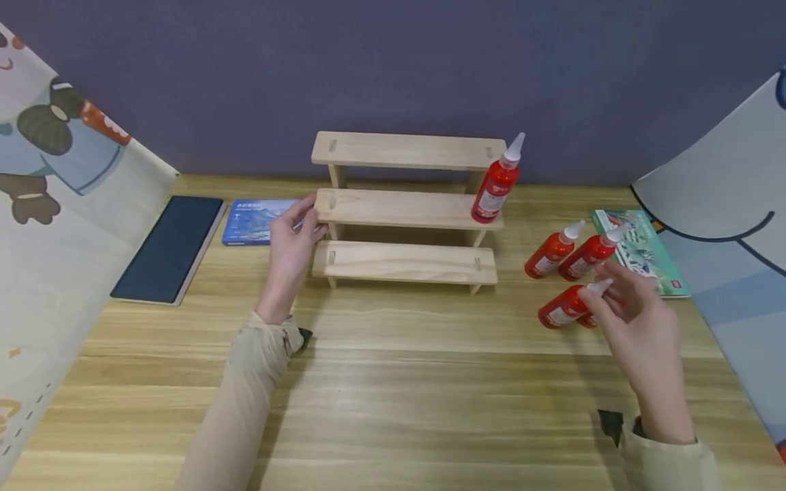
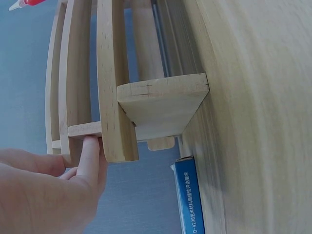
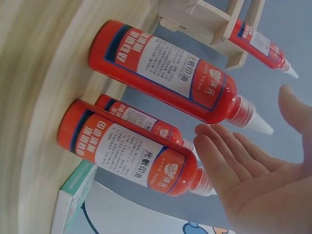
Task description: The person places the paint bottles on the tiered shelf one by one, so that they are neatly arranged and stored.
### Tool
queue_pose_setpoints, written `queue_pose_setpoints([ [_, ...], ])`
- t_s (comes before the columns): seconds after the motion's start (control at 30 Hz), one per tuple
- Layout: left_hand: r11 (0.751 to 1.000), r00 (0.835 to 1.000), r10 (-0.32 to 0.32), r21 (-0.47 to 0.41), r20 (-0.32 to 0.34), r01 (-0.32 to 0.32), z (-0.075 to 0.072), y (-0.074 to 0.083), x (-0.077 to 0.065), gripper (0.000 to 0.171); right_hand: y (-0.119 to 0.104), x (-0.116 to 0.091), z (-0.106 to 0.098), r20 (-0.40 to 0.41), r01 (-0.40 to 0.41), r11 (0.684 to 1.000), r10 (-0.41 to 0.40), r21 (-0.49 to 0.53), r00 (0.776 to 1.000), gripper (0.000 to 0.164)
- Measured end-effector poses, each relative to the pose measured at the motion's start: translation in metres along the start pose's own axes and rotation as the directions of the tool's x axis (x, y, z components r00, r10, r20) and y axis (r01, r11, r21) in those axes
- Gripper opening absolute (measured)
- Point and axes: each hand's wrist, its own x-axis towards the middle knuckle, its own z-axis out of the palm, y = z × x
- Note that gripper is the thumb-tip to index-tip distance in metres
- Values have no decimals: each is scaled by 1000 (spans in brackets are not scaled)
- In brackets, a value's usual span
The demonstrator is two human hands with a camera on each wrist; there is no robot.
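Seen from the head, a person in pale sleeves works over a wood-grained surface (image 1: 399, 395), and a three-tier wooden rack (image 1: 399, 208) stands near its far edge against a dark grey-blue backdrop (image 1: 393, 68). The left hand (image 1: 291, 239) has thumb and fingers pinched on the left end of the middle board, while a red bottle (image 1: 494, 187) with a white nozzle stands at that board's right end. More red bottles (image 1: 549, 256) are grouped upright to the right of the rack, one of them mostly hidden, and the right hand (image 1: 645, 320) is at the nearest bottle (image 1: 561, 310), beside its nozzle. A green book (image 1: 651, 252) lies behind that group; over on the left are a blue box (image 1: 248, 221), partly behind the left hand, and a dark flat slab (image 1: 168, 249). The left wrist view shows the rack end-on, the thumb and fingers about the middle board's end, with the blue box near the lowest tier. In the right wrist view, the right hand's thumb stands wide of its straight fingers, the nearest bottle's nozzle pointing between them; whether the fingertips touch the bottle I can't tell.
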Motion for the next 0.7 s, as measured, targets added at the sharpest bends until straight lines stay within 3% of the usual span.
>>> queue_pose_setpoints([
  [0.17,1000,1000,-5,1,-2,5,0,0,1,43,5,-2,2,30,-12,1000,13,-5,999,67],
  [0.7,1000,1000,-3,10,-4,3,0,-1,1,43,17,-5,9,62,53,998,-55,30,997,60],
])
